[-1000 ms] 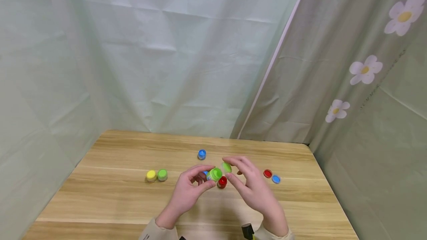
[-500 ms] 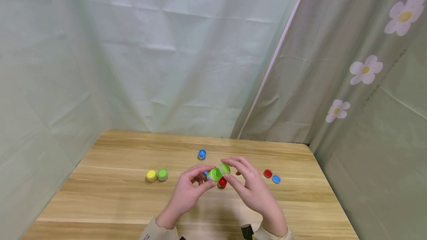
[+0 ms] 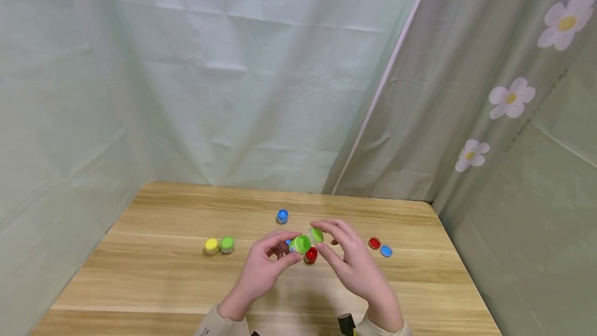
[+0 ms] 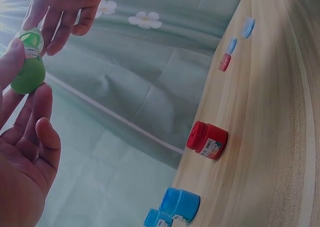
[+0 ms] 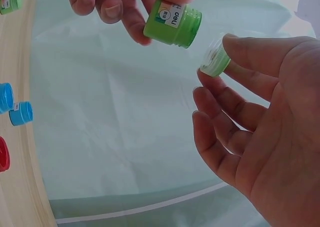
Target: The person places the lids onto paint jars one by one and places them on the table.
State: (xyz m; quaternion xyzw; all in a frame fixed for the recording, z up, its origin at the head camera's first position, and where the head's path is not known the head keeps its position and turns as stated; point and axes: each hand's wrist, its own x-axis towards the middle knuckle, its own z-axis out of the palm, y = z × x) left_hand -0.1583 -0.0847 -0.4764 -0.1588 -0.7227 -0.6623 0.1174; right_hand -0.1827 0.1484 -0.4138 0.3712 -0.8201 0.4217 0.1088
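My left hand [image 3: 261, 266] pinches a small green paint jar [image 5: 172, 24] between thumb and fingers, above the table. The jar's mouth is uncovered and tilts toward my right hand [image 3: 354, 266]. That hand pinches the jar's clear-sided green lid [image 5: 216, 57] by its edges. A narrow gap separates lid and jar in the right wrist view. Below the hands stands an open red paint jar [image 4: 209, 139]. One blue paint jar [image 3: 282, 216] stands farther back, and another blue jar [image 4: 180, 204] is mostly hidden behind my left hand in the head view.
A yellow-topped jar [image 3: 212, 246] and a green-topped jar [image 3: 227, 245] stand side by side on the left of the wooden table [image 3: 154, 274]. To the right lie a red lid [image 3: 374, 243] and a blue lid [image 3: 386, 251]. The left wrist view shows another blue lid [image 4: 248, 27]. Curtains surround the table.
Half a second ago the lid was closer to the jar's mouth and turned differently. It has since moved slightly right, away from the jar. The left hand stays nearly still.
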